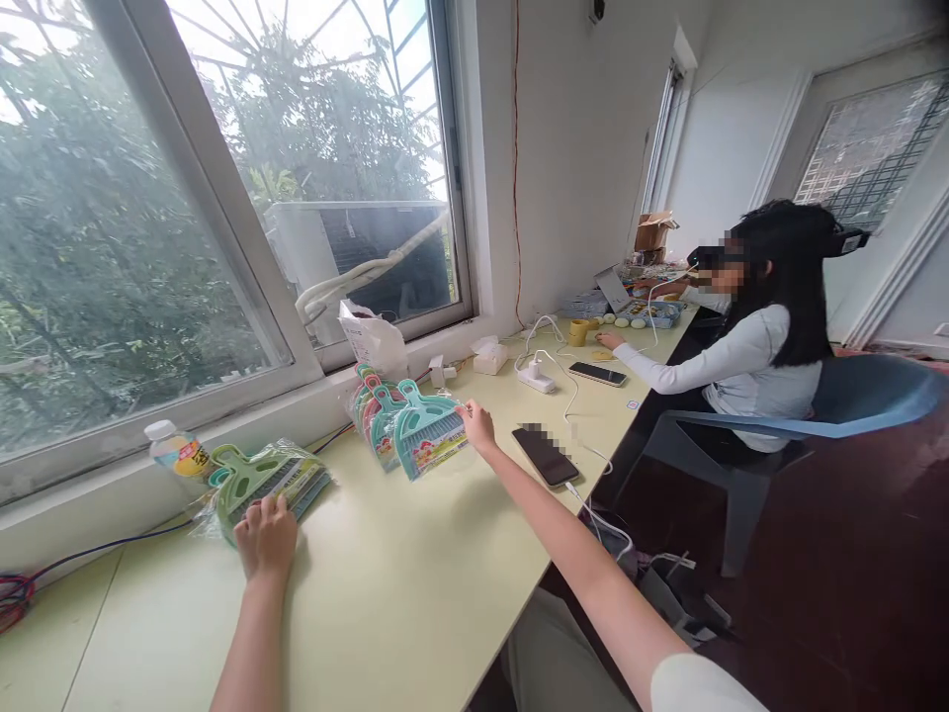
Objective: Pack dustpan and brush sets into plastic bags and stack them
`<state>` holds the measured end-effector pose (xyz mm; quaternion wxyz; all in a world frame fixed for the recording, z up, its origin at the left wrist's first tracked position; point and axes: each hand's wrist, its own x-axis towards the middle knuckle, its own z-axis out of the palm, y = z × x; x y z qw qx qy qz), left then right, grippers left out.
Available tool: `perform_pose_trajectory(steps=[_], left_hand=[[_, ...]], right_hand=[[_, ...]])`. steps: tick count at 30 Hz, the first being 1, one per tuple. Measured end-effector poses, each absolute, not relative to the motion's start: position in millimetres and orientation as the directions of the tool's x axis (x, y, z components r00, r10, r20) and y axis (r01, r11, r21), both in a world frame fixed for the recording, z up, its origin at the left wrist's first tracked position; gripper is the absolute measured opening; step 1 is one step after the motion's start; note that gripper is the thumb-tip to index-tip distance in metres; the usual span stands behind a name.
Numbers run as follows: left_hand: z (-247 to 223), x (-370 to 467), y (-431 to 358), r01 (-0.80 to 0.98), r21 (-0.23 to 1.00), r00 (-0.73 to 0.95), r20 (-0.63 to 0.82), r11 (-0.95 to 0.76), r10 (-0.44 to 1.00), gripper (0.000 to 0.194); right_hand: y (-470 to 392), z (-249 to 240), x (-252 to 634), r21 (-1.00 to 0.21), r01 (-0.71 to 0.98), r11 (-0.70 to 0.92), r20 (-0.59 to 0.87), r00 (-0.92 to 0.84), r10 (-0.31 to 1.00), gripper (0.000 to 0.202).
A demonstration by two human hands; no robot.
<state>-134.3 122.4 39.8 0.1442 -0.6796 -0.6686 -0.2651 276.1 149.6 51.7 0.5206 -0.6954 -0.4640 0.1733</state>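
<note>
My left hand (265,535) rests, fingers curled, on a flat stack of green packaged dustpan-and-brush sets (256,477) at the near left of the pale yellow table (386,603). My right hand (476,426) reaches forward and holds the edge of a teal packaged brush set (428,431), the front one of an upright, leaning row of similar sets (375,405) in clear wrap. A plastic bottle (174,450) with a yellow label lies just left of the green stack.
A black phone (545,455) with a white cable lies right of my right hand. Further along are a white power strip (537,377), a tissue box (490,357), another phone (597,373) and a white bag (375,339). A seated person (748,336) works at the far end.
</note>
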Motion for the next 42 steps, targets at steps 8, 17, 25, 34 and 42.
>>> perform_pose_trajectory(steps=[8, 17, 25, 34, 42], left_hand=[[25.0, -120.9, 90.0, 0.849, 0.513, -0.254, 0.611, -0.13, 0.75, 0.07], [27.6, -32.1, 44.7, -0.002, 0.998, 0.065, -0.062, 0.062, 0.996, 0.078], [5.5, -31.5, 29.4, -0.27, 0.962, -0.174, -0.011, -0.037, 0.985, 0.069], [-4.7, -32.5, 29.6, -0.351, 0.935, -0.175, -0.017, -0.046, 0.984, 0.082], [-7.8, -35.5, 30.0, -0.318, 0.948, -0.057, -0.035, 0.015, 0.998, 0.081]], right_hand=[[105.9, -1.8, 165.7, -0.982, 0.14, 0.124, 0.166, 0.349, 0.922, 0.036], [94.4, -13.0, 174.5, -0.923, 0.348, 0.165, 0.291, 0.349, 0.891, 0.023], [62.6, -8.2, 164.7, -0.612, 0.693, 0.382, 0.601, 0.093, 0.794, 0.021], [70.8, -13.0, 159.8, -0.973, 0.167, 0.158, 0.167, 0.045, 0.985, 0.025], [75.9, -7.0, 159.7, -0.936, -0.35, -0.022, 0.055, -0.211, 0.976, 0.027]])
